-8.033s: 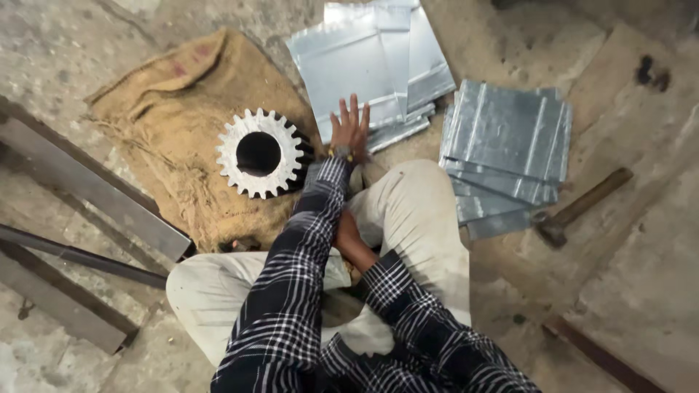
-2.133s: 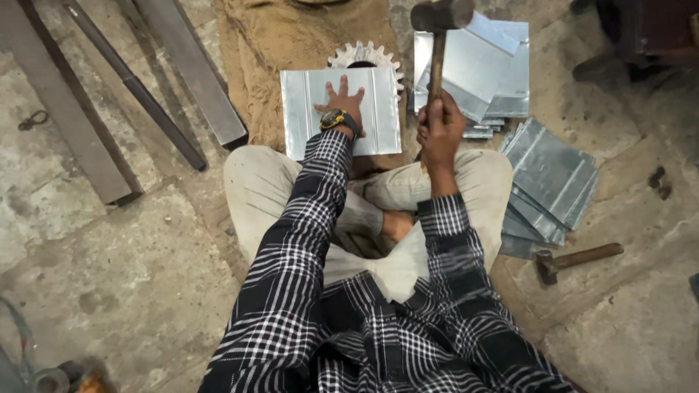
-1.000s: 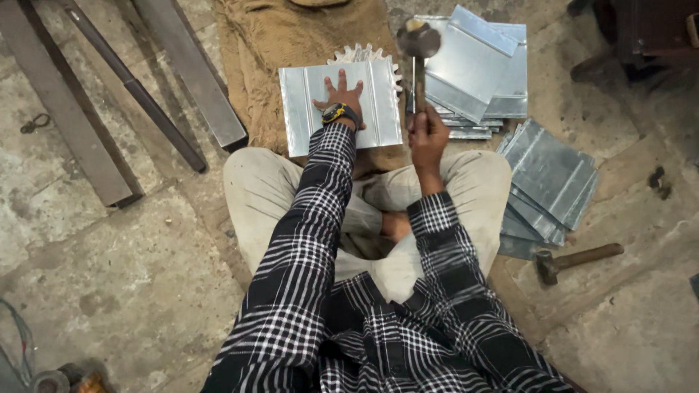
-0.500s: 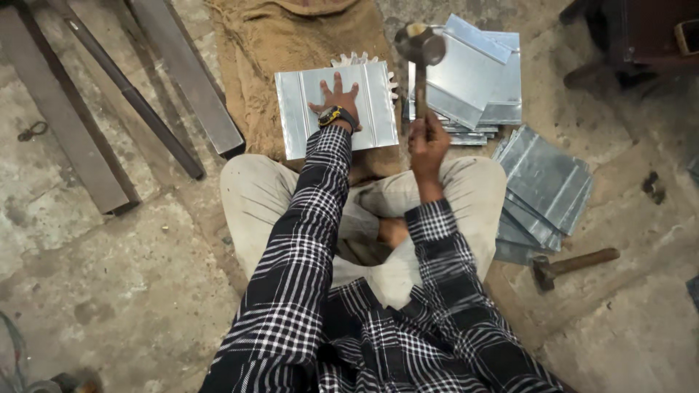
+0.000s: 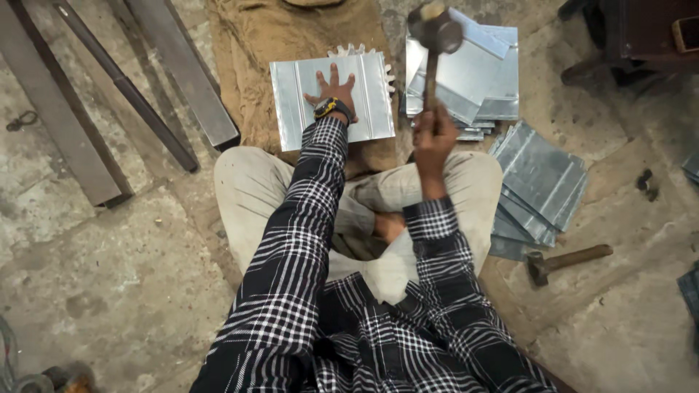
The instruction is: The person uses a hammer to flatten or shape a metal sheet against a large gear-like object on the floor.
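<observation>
Under the left hand [image 5: 333,93], a ribbed, shiny grey metal sheet [image 5: 291,98] lies flat

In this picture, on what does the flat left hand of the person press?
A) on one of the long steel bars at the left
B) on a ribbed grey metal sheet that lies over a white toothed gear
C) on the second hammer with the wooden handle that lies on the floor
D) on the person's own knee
B: the left hand lies spread on the ribbed grey metal sheet, and the teeth of the white toothed gear show past its far edge.
</observation>
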`<control>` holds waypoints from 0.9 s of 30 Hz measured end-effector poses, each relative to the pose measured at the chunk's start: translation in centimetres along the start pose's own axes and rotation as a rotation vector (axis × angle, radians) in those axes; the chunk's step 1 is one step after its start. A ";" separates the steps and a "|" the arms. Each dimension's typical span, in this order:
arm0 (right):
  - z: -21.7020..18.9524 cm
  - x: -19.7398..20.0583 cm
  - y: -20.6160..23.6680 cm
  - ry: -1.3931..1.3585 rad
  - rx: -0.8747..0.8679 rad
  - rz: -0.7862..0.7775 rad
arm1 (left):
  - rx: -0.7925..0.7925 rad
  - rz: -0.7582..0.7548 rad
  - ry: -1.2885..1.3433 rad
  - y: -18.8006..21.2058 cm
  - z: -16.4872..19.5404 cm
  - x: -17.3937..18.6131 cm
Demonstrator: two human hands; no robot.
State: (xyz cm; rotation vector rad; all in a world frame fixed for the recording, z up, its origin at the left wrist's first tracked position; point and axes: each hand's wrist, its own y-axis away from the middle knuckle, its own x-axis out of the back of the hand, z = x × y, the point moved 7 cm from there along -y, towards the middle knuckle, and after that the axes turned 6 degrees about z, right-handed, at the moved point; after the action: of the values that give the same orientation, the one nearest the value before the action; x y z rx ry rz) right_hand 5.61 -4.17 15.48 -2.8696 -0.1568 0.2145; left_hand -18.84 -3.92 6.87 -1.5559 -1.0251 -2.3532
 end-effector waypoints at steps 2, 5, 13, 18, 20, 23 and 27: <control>2.1 -1.4 0.7 0.185 -0.028 -0.050 | 0.007 -0.004 -0.001 0.2 0.0 -0.2; 4.7 -1.5 1.4 0.259 -0.280 -0.045 | -0.002 -0.002 0.003 0.4 0.0 -0.3; -1.4 -0.2 0.2 0.009 -0.025 -0.052 | -0.011 -0.007 -0.012 -0.1 0.0 1.2; 2.4 -1.8 0.5 0.357 -0.162 -0.016 | 0.004 -0.007 -0.029 0.0 0.0 1.3; 2.6 -2.1 0.5 0.481 -0.082 -0.064 | 0.009 0.000 -0.038 -0.2 0.1 0.9; 4.1 -0.4 0.5 0.410 -0.196 -0.039 | 0.025 0.054 -0.047 -0.4 -0.3 0.6; -0.4 0.1 0.2 0.192 -0.104 -0.031 | 0.019 0.011 0.043 1.3 -0.5 -1.0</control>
State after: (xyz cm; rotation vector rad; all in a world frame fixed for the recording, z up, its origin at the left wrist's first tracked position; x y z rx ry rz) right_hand 5.83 -4.44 15.81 -2.9672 -0.1793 -0.0779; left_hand -18.18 -5.42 6.48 -1.4934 -1.0233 -2.3520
